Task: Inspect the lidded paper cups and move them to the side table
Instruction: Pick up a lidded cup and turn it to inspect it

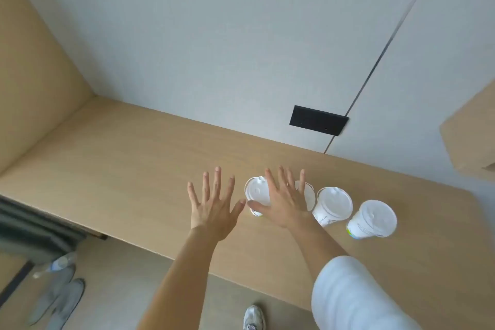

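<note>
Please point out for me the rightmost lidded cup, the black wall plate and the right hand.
rightmost cup [378,215]: head view, on its white lid.
black wall plate [318,120]: head view, middle of its face.
right hand [285,202]: head view, back of the hand.

A light wood-grain desk top [120,169] runs along the wall. Four lidded paper cups stand on it in a row: first cup [255,193], a mostly hidden second cup [308,194], apparently upright, third cup [333,206], fourth cup [373,218].
</note>
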`<state>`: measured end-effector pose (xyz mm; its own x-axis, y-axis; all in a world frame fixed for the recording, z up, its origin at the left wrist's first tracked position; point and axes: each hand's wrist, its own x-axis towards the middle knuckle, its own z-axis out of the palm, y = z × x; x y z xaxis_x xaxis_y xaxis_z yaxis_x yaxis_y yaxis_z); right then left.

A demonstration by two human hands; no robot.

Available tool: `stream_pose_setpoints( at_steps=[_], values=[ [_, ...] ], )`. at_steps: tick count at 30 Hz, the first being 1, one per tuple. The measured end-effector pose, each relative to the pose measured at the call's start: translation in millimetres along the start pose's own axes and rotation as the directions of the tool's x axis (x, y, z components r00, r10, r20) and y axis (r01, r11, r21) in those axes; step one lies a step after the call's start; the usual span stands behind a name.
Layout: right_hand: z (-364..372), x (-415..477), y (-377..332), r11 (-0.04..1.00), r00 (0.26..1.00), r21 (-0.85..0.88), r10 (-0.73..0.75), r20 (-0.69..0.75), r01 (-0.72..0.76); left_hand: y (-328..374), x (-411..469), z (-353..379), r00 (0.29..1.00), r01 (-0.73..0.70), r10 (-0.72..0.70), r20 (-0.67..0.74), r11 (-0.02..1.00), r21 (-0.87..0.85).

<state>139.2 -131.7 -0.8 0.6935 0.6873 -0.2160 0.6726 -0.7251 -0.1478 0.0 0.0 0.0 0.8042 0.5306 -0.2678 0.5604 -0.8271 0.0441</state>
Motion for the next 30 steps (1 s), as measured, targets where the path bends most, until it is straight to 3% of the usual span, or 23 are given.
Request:
stream_pose_setpoints(
  at_steps=[7, 16, 30],
  values=[
    [14, 7, -8, 0.997, 0.996, -0.043, -0.064, -0.054, 0.062, -18, 5, 7, 0.999, 0.031, -0.031, -0.015, 0.999, 0.015],
    [34, -37, -14, 1.0, 0.956, 0.012, 0.017, -0.293, -0.014, -40, -3, 5, 0.999, -0.037, 0.037, -0.011, 0.999, 0.025],
    [74, -114, -39, 0.997, 0.968, -0.025, 0.065, -0.241, -0.073, -26, -41, 37, 0.983, -0.157, 0.158, 0.093, 0.987, -0.017]
  ],
)
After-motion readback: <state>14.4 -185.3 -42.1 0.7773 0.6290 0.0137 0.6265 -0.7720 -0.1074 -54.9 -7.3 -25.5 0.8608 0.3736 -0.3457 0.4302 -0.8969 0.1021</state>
